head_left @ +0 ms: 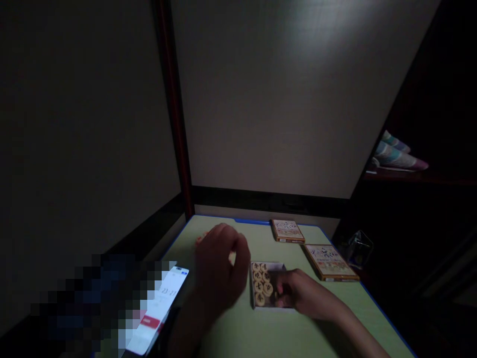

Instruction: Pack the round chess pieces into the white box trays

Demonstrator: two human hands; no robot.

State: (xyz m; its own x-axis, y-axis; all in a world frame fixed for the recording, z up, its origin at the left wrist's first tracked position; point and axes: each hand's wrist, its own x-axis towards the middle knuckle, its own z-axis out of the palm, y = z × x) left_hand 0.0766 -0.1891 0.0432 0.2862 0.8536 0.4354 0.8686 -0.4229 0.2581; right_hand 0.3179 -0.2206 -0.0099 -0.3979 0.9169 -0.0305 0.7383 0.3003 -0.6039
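Observation:
My left hand [224,263] is over the middle of the table with its fingers curled. A pale bit [232,257] shows between thumb and fingers; I cannot tell whether it is held or lies behind. Just beyond this hand, several loose Chinese chess pieces [200,240] are partly hidden. My right hand [298,292] reaches over the right side of a shallow open box [254,301], its fingertips pinched on a small round wooden Chinese chess piece [277,295], mostly covered. Several round pieces with dark characters [260,286] lie in rows along the box's left side.
Two printed flat boxes, a farther box [288,231] and a nearer box [331,262], lie on the table's right side. A lit phone [160,311] stands tilted at the left. Walls border the table [238,333] behind and left; a clear container [359,248] sits off its right edge.

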